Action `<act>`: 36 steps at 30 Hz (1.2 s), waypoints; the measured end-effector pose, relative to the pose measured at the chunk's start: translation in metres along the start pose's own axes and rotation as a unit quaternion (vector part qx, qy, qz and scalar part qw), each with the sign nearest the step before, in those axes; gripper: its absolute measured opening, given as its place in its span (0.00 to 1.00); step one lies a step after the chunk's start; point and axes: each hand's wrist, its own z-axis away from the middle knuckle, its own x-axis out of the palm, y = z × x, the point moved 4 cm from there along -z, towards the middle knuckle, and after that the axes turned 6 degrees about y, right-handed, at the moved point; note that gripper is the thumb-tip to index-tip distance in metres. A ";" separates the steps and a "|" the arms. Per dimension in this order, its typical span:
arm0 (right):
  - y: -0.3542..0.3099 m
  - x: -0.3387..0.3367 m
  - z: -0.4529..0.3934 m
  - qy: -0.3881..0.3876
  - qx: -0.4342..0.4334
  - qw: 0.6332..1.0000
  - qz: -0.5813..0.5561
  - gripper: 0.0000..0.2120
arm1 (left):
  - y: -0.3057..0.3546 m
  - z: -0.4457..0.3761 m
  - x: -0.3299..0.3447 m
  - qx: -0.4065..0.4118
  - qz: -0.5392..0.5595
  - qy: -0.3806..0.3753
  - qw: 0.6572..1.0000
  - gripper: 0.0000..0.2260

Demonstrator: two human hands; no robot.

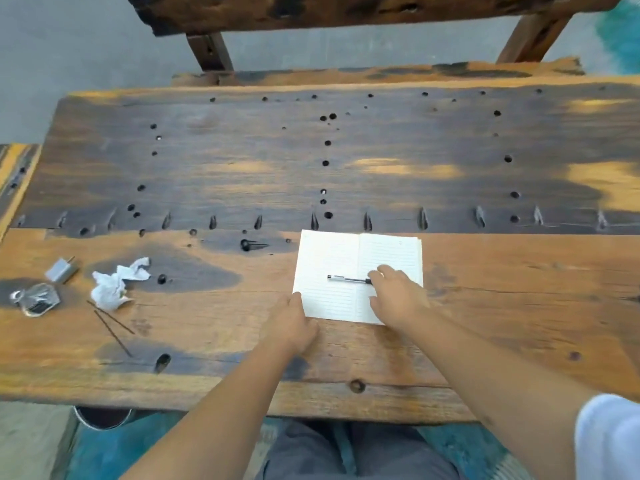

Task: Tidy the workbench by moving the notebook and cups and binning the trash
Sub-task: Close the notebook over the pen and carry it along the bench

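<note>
The open notebook (356, 275) lay on the workbench (519, 306) under my right hand (398, 294), whose loosely spread fingers touched the pen (348, 279). My left hand (292, 323) rested flat at its near-left corner. Crumpled tissue (116, 284) sat well left; bare wood stretched right.

A pen (349, 279) lay just beyond the hands; a small grey charger (61, 270) sat far to their left.

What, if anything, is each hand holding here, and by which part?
The right hand touches the pen at its right end, on the open notebook; whether it grips cannot be told. The left hand rests at the notebook's near left corner.
</note>
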 end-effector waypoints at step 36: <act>-0.027 0.051 -0.027 0.036 0.284 0.913 -0.290 0.14 | -0.008 -0.016 -0.027 0.058 0.371 -0.053 0.925 0.19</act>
